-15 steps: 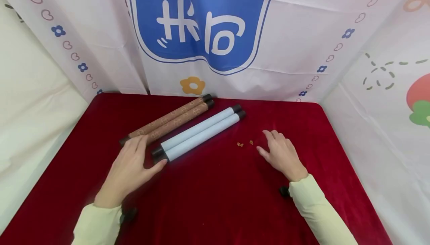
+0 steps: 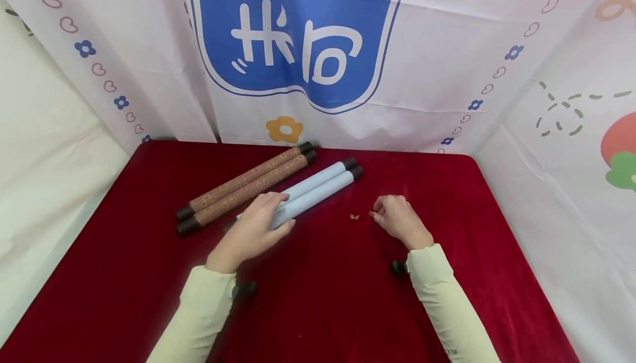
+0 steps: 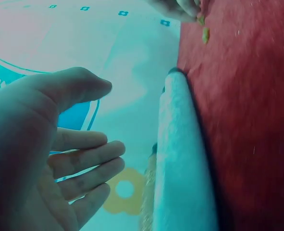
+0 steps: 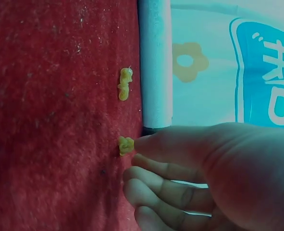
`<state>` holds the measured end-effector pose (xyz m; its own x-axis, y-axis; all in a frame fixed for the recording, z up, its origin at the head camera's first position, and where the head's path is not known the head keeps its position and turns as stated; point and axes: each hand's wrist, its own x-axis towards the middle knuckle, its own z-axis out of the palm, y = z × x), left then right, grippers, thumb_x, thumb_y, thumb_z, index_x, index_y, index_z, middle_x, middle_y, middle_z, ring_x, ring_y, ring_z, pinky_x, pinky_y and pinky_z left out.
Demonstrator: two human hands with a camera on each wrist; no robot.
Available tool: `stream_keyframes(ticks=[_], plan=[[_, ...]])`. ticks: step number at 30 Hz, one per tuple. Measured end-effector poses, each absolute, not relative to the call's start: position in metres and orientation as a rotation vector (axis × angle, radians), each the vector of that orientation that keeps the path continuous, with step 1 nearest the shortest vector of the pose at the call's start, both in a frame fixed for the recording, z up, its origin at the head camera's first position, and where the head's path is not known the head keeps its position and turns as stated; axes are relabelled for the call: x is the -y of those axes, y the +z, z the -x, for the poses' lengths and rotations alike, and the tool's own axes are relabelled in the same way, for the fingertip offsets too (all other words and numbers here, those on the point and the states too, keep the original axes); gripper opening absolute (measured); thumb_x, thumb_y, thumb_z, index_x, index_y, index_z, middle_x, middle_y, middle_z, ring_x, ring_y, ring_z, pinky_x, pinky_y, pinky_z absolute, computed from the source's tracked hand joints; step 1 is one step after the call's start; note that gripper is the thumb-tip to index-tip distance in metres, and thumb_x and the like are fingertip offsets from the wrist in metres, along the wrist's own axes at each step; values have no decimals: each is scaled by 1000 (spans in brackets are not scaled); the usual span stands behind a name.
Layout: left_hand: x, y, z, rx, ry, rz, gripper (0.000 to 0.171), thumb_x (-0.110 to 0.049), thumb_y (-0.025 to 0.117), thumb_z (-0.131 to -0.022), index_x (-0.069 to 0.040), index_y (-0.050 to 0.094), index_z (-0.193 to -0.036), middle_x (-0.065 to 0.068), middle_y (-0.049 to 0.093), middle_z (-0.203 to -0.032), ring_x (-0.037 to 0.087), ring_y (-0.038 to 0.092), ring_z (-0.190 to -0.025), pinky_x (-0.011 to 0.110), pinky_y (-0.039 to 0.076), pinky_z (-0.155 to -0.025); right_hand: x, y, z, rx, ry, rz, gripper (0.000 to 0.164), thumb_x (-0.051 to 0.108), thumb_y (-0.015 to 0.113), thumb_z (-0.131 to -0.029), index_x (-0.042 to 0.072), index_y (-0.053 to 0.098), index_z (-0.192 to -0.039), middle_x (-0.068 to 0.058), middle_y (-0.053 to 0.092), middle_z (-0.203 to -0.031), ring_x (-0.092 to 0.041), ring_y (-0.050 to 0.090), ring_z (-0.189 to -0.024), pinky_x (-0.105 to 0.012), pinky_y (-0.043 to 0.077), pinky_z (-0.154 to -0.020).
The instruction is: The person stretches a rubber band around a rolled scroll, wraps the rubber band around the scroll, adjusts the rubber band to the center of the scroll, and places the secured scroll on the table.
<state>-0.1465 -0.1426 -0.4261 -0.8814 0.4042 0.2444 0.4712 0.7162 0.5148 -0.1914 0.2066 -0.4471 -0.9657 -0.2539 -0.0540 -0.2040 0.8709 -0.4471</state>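
A light blue scroll (image 2: 318, 186), rolled from both sides into two parallel rolls with black ends, lies mid-table. My left hand (image 2: 255, 230) is over its near end; in the left wrist view the left hand (image 3: 65, 154) has loosely spread fingers and nothing between them. At the scroll's right, my right hand (image 2: 399, 219) has thumb and forefinger at a small yellow-brown knotted-looking piece (image 4: 126, 146), which they appear to pinch. A second, longer such piece (image 4: 125, 83) lies on the cloth beside it.
A brown patterned scroll (image 2: 248, 183) with black ends lies behind and left of the blue one. Red cloth (image 2: 318, 296) covers the table. White printed curtains (image 2: 422, 75) stand at the back and both sides.
My left hand has moved right, from the near ends of both scrolls to over the blue one. The right hand has moved left to the nearer small piece, its fingers drawing together.
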Motion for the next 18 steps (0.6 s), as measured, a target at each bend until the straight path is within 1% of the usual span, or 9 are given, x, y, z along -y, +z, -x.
stream_keyframes(ticks=[5,8,11,18], plan=[[122,-429,156,2851,-951,761,53,-28,72,-99,5,61,-139,19,67,-138,34,61,-132,52,51,-111,-206,-450,194,-2894,-693,259,13,12,77,-95,3,76,-105,-11,77,-95,-19,69,-80,-33,59,-73],[110,-432,162,2875,-992,771,51,-28,72,-100,4,62,-138,18,68,-138,34,61,-134,51,49,-114,-207,-450,193,-2868,-713,203,13,12,77,-96,4,76,-105,-10,77,-95,-19,68,-80,-33,59,-73],[101,-436,167,2881,-1036,773,48,-27,71,-100,3,64,-137,17,69,-136,32,63,-132,50,50,-113,-207,-452,192,-2868,-734,185,12,12,77,-96,4,76,-104,-9,76,-93,-19,67,-78,-33,58,-72],[94,-444,170,2852,-1083,793,43,-24,71,-101,2,66,-134,15,71,-133,31,65,-129,48,52,-111,-201,-457,190,-2920,-705,243,8,10,76,-96,3,75,-101,-9,74,-87,-17,62,-68,-30,55,-65]])
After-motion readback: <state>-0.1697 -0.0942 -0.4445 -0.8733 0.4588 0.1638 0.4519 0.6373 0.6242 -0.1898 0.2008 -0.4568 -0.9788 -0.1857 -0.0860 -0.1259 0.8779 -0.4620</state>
